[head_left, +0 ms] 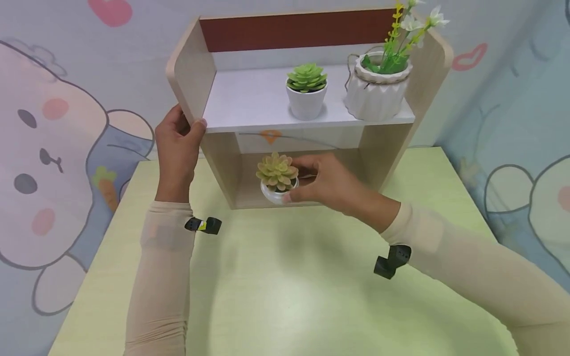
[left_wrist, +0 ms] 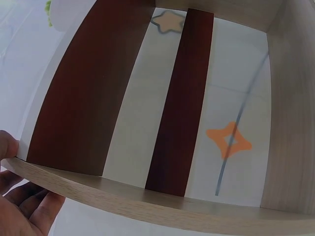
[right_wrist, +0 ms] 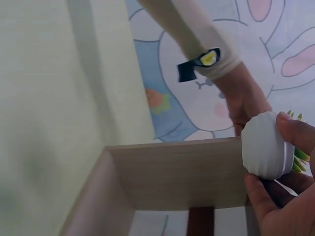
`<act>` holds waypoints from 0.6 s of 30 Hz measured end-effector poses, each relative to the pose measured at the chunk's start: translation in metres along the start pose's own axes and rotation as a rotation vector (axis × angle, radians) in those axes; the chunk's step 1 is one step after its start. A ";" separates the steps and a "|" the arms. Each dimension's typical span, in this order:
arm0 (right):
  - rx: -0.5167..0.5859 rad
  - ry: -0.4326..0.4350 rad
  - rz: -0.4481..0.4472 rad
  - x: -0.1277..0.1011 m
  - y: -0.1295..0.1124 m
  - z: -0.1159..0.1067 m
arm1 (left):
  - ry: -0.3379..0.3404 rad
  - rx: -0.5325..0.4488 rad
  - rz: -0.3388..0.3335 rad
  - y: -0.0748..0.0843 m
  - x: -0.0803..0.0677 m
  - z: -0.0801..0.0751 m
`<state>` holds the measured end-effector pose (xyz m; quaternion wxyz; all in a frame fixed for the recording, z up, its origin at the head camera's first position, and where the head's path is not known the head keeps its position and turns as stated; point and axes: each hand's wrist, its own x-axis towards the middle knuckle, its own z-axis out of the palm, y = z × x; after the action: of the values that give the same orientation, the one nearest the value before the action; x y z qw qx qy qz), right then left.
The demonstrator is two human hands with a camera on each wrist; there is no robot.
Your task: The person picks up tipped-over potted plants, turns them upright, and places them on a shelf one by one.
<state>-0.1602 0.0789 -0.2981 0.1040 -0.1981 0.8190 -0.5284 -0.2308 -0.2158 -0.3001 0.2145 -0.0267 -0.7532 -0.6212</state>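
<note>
A small wooden shelf unit [head_left: 191, 74] stands on the green table [head_left: 285, 287]. My left hand [head_left: 178, 141] grips its left side panel [left_wrist: 123, 201], thumb on the inner face. My right hand [head_left: 329, 183] holds a small white pot [right_wrist: 266, 145] with a yellow-green succulent [head_left: 277, 171] at the mouth of the lower compartment. On the upper shelf stand a green succulent in a white pot [head_left: 306, 91] and a ribbed white pot with white flowers [head_left: 377, 84].
A wall cloth with cartoon rabbits [head_left: 49, 163] hangs behind and around the table. The shelf's back has dark red slats [left_wrist: 177, 103]. Bare tabletop lies in front of the shelf, between my arms.
</note>
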 end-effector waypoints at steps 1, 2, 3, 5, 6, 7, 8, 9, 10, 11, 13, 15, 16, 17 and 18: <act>0.006 0.006 -0.010 0.004 -0.005 -0.002 | 0.002 0.004 -0.002 0.000 0.000 0.000; 0.006 0.013 -0.016 0.007 -0.010 -0.003 | 0.003 0.009 -0.004 0.001 0.001 0.000; 0.010 0.019 -0.024 0.011 -0.015 -0.005 | 0.004 0.013 -0.004 0.001 0.001 0.000; 0.022 0.033 -0.038 0.018 -0.023 -0.007 | 0.005 0.014 -0.004 0.001 0.002 0.000; 0.025 0.036 -0.047 0.021 -0.027 -0.008 | 0.005 0.009 -0.003 0.001 0.002 0.000; 0.027 0.039 -0.052 0.024 -0.030 -0.009 | 0.007 0.005 -0.003 0.001 0.001 0.000; 0.028 0.041 -0.053 0.027 -0.033 -0.009 | 0.007 -0.004 -0.003 0.001 0.001 0.000; 0.030 0.039 -0.056 0.030 -0.036 -0.009 | 0.009 -0.011 -0.007 0.000 0.001 0.000; 0.024 0.037 -0.058 0.032 -0.040 -0.009 | 0.013 -0.018 -0.009 0.000 0.000 -0.001; 0.020 0.034 -0.058 0.035 -0.043 -0.009 | 0.017 -0.018 -0.012 -0.001 -0.001 -0.001; 0.011 0.037 -0.062 0.040 -0.049 -0.008 | 0.025 -0.026 -0.017 -0.002 -0.002 -0.001; 0.006 0.052 -0.068 0.045 -0.055 -0.008 | 0.026 -0.044 -0.016 -0.002 -0.002 0.001; 0.009 0.062 -0.073 0.047 -0.058 -0.008 | 0.026 -0.051 -0.012 -0.002 -0.002 0.001; 0.018 0.069 -0.077 0.049 -0.061 -0.008 | 0.025 -0.058 -0.010 -0.002 -0.001 0.002; 0.025 0.076 -0.079 0.051 -0.063 -0.008 | 0.023 -0.063 -0.009 -0.002 -0.001 0.003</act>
<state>-0.1953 0.0400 -0.2354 0.0545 -0.2088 0.8072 -0.5494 -0.2318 -0.2130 -0.3023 0.2195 -0.0227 -0.7309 -0.6459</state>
